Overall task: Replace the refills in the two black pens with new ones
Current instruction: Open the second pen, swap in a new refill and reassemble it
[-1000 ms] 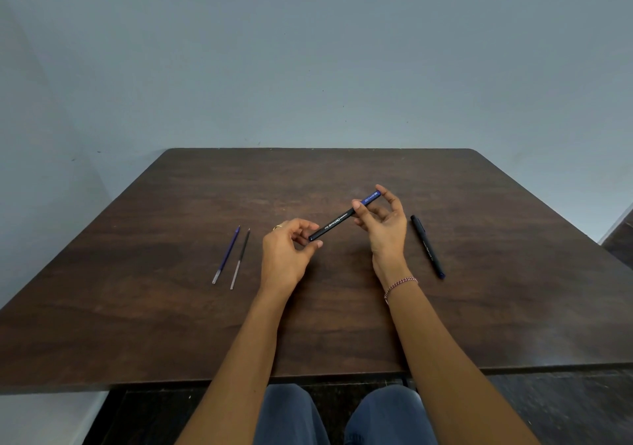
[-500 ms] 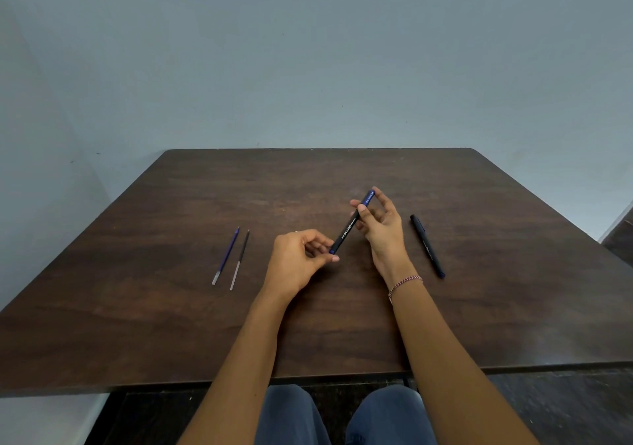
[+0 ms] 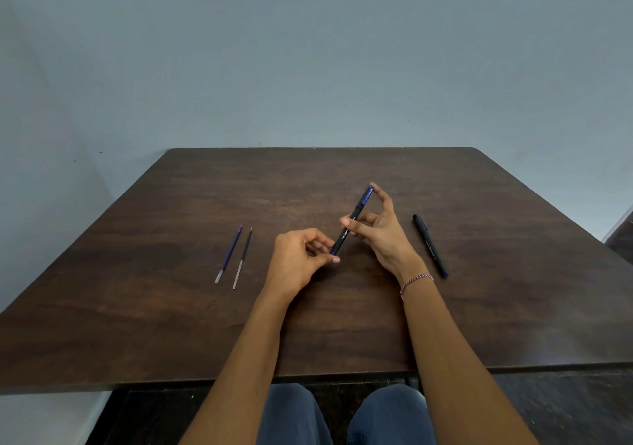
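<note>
Both hands meet over the middle of the dark wooden table (image 3: 191, 324), sharing one black pen (image 3: 348, 228) held tilted above the surface — its blue clip end points up and away, its lower end down toward the person. The right hand (image 3: 383, 235) pinches the barrel near its middle between thumb and fingers, with the index fingertip resting against the blue top. The left hand (image 3: 298, 262) closes its thumb and fingertips on the lower tip, fingers curled in.

The second black pen (image 3: 431, 246) lies flat on the table just to the right of the right wrist, not touched, running from far-left to near-right. A beaded bracelet (image 3: 415, 281) circles that wrist. On the left, well apart from the hands, two refills lie side by side, nearly parallel but not touching: a blue refill (image 3: 228, 255) and, just to its right, a black refill (image 3: 242, 259).

Bare wood lies open all round — a wide band to the far edge, broad stretches to both side edges, and room between the forearms and the near edge
</note>
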`<state>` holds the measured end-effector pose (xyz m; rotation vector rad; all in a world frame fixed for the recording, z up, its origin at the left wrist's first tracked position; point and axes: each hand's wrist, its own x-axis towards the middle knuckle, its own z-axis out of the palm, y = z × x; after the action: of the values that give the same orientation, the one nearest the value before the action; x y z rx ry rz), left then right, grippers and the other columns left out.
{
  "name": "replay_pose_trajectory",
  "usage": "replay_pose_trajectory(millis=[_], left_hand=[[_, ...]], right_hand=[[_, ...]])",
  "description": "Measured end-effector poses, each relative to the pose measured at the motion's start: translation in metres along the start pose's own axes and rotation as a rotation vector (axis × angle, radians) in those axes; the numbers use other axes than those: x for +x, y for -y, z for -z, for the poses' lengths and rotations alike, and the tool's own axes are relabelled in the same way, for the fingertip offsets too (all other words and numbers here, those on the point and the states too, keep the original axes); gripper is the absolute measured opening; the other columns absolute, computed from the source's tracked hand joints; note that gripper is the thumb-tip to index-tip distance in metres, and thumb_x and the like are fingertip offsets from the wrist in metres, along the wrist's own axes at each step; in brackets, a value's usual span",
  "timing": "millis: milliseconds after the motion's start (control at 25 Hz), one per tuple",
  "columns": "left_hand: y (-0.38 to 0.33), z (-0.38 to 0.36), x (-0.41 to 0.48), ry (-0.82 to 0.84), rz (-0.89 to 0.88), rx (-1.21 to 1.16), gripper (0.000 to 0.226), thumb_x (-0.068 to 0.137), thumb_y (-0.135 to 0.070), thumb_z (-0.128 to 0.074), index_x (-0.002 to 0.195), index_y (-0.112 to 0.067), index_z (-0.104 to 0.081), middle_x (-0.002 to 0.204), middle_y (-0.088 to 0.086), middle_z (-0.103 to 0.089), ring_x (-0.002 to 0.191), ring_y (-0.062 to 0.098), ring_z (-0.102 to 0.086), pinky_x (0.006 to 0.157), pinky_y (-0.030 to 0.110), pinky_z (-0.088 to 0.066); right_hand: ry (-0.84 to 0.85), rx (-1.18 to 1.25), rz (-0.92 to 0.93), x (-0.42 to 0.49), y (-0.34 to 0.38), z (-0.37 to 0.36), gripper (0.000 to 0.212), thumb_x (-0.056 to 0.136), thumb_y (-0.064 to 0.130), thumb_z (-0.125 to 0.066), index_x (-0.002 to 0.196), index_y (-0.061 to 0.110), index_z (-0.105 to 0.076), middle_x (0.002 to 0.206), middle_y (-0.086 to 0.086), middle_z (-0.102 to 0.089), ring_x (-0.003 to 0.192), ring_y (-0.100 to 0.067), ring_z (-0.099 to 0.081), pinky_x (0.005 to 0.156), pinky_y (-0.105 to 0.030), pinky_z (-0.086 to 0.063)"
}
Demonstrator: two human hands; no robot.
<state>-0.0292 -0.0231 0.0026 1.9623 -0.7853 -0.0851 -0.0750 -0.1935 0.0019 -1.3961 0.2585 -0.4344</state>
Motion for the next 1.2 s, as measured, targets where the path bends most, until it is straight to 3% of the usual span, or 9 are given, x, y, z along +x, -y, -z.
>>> replay_pose_trajectory(millis=[160, 520, 680, 840, 960, 1080, 1200], left_hand=[[-0.0009, 0.0013, -0.0001, 0.024, 0.006, 0.019, 0.026, 0.063, -0.013, -0.085, 0.08, -0.022, -0.069, 0.071, -0.01, -0.066, 0.064, 0.0, -0.061, 0.061, 0.009, -0.047], [0.001, 0.001, 0.0, 0.044, -0.005, 0.023, 0.025, 0.06, -0.011, -0.087, 0.077, -0.02, -0.07, 0.068, -0.01, -0.065, 0.059, -0.001, -0.059, 0.058, 0.007, -0.045], [0.0044, -0.0003, 0.0017, 0.032, -0.004, 0.022, 0.027, 0.06, -0.012, -0.087, 0.075, -0.025, -0.068, 0.067, -0.01, -0.065, 0.058, -0.004, -0.059, 0.057, 0.008, -0.045], [0.0065, -0.0023, 0.003, 0.047, 0.015, -0.001, 0.031, 0.058, -0.013, -0.088, 0.07, -0.031, -0.065, 0.064, -0.01, -0.065, 0.056, -0.006, -0.057, 0.054, 0.007, -0.043], [0.0082, -0.0052, 0.0044, 0.076, 0.009, -0.029, 0.032, 0.057, -0.013, -0.089, 0.068, -0.03, -0.065, 0.062, -0.01, -0.064, 0.053, -0.005, -0.055, 0.053, 0.007, -0.041], [0.0066, -0.0053, 0.0061, 0.088, 0.048, -0.021, 0.032, 0.057, -0.015, -0.089, 0.072, -0.028, -0.065, 0.065, -0.008, -0.065, 0.054, -0.005, -0.055, 0.053, 0.008, -0.042], [0.0014, -0.0057, 0.0038, 0.062, 0.123, -0.042, 0.044, 0.055, -0.017, -0.09, 0.087, -0.03, -0.063, 0.071, -0.006, -0.064, 0.056, -0.003, -0.056, 0.058, 0.015, -0.048]], right_hand=[[0.005, -0.015, 0.014, -0.0002, 0.0, 0.0008, 0.086, 0.072, -0.005, -0.076, 0.128, 0.036, -0.026, 0.081, -0.007, -0.068, 0.077, -0.013, -0.067, 0.067, -0.021, -0.053], [0.016, -0.052, 0.027, 0.0023, -0.0028, 0.0036, 0.08, 0.074, -0.001, -0.076, 0.125, 0.036, -0.026, 0.082, -0.009, -0.068, 0.081, -0.021, -0.067, 0.069, -0.024, -0.051], [-0.008, -0.072, 0.043, 0.0048, -0.0063, 0.003, 0.081, 0.075, 0.001, -0.076, 0.128, 0.036, -0.026, 0.08, -0.004, -0.07, 0.076, -0.012, -0.069, 0.062, -0.017, -0.051], [-0.047, -0.005, 0.081, 0.0032, -0.0037, -0.0015, 0.051, 0.09, 0.028, -0.06, 0.131, 0.027, -0.03, 0.078, -0.007, -0.071, 0.075, -0.015, -0.069, 0.06, -0.022, -0.053], [-0.155, -0.042, 0.108, 0.0033, -0.0057, -0.0047, 0.035, 0.097, 0.042, -0.043, 0.126, 0.023, -0.04, 0.087, -0.01, -0.069, 0.085, -0.021, -0.068, 0.069, -0.031, -0.056], [-0.295, -0.152, 0.127, 0.0059, -0.0078, -0.0054, 0.037, 0.096, 0.052, -0.034, 0.12, 0.03, -0.051, 0.104, -0.003, -0.065, 0.101, -0.021, -0.064, 0.081, -0.036, -0.056], [-0.351, -0.199, 0.123, 0.0063, -0.0076, -0.0053, 0.049, 0.087, 0.067, -0.027, 0.114, 0.038, -0.057, 0.109, 0.004, -0.065, 0.108, -0.016, -0.059, 0.094, -0.044, -0.051]])
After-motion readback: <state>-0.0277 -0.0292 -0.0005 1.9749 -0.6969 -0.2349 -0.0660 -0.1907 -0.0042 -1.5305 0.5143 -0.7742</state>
